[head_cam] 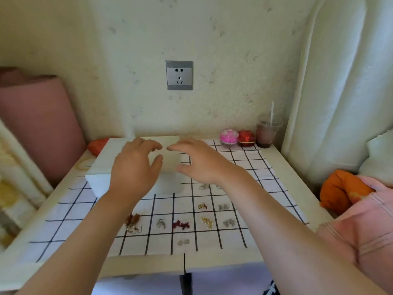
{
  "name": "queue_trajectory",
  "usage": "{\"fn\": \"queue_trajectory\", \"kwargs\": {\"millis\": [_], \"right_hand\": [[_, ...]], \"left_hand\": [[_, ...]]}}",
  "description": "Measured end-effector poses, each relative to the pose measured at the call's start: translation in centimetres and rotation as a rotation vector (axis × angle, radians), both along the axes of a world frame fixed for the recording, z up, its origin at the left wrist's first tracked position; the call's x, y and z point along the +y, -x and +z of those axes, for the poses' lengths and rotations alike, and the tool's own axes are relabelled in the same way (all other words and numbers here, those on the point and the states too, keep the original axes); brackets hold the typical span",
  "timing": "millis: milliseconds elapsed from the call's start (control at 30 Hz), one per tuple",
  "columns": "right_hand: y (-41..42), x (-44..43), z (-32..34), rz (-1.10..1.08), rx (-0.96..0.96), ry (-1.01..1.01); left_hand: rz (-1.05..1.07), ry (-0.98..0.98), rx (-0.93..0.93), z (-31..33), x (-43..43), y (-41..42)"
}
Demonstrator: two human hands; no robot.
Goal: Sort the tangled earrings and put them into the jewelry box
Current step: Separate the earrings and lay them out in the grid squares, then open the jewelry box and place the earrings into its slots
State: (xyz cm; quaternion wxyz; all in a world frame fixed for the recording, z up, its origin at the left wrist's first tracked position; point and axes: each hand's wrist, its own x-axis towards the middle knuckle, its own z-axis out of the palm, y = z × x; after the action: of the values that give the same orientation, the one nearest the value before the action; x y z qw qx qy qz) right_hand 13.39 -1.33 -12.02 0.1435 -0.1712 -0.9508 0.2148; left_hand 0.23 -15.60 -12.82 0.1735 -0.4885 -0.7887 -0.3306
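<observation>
Jewelry box (pixel 101 166): white and, as far as can be told, closed; it stands on the surface (pixel 284 167) close to the wall, overlapping the far edge of the checked cloth (pixel 70 209).
Left hand (pixel 136 167): over the middle of the box, fingers spread and lightly curved. The grip is apart and holds nothing. Whether the palm touches the lid cannot be told.
Right hand (pixel 197 160): over the box's right end, fingertips almost meeting the left's. The grip is apart and empty.
Why both hands: probably poised to lift a wide lid evenly, one hand at each side.
Earrings: in front of the box, on the person's side, set out in separate squares of the cloth. These include a red pair (pixel 180 224), gold ones (pixel 207 222), silver ones (pixel 161 223) and a small pair (pixel 183 242) farthest from the box. Kept apart like this, sorted pairs are unlikely to catch on each other.
Brown cluster (pixel 133 220): in front of the box's left half, beside the left forearm; it looks bunched, so perhaps unsorted.
Cup (pixel 266 133), red case (pixel 246 137), pink container (pixel 228 136): right of the box by the wall, away from the work.
</observation>
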Motion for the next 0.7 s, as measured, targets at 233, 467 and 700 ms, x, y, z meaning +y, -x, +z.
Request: {"fn": "queue_trajectory", "kwargs": {"millis": [233,467,700], "right_hand": [[3.3,-2.9,-1.6,0.022,-0.146,-0.248],[4.9,-3.2,-3.3,0.020,-0.163,-0.238],[5.8,-3.2,-3.4,0.009,-0.097,-0.193]], "left_hand": [[0.420,0.354,-0.279,-1.4,-4.5,1.3],[0.485,0.463,-0.161,-4.4,-3.7,1.7],[0.518,0.417,-0.170,-5.0,-3.2,3.1]]}}
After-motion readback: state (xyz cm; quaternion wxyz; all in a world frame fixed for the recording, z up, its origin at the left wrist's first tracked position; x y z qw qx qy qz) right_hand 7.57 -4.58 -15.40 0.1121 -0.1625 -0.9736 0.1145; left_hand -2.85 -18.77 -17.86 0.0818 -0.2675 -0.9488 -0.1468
